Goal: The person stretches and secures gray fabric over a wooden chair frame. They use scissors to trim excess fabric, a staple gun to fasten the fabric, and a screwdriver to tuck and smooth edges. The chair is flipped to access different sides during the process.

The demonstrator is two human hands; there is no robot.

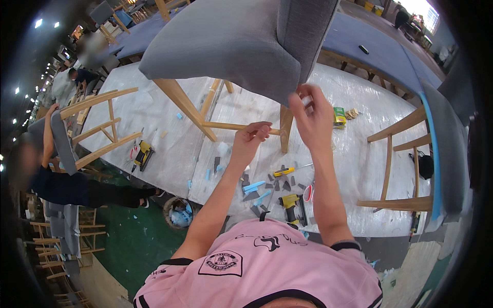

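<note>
A grey upholstered chair [231, 41] with light wooden legs stands on the plastic-covered workbench [359, 154] right in front of me. My left hand [251, 134] is closed around the thin wooden crossbar [221, 125] between the chair's legs. My right hand [310, 115] is raised at the lower edge of the grey seat back, fingers pinched on the fabric there beside the rear leg [285, 128]. Below my arms lie a yellow screwdriver [284, 171], a yellow power driver [291, 204] and several grey and blue wedge pieces [254, 189].
A second chair [441, 154] with a grey back and wooden frame stands at the right bench edge. Another yellow power tool [144, 154] lies on the left bench. A person [61, 179] at the left handles a wooden chair frame [97, 128]. A small green box [339, 115] sits beyond my right hand.
</note>
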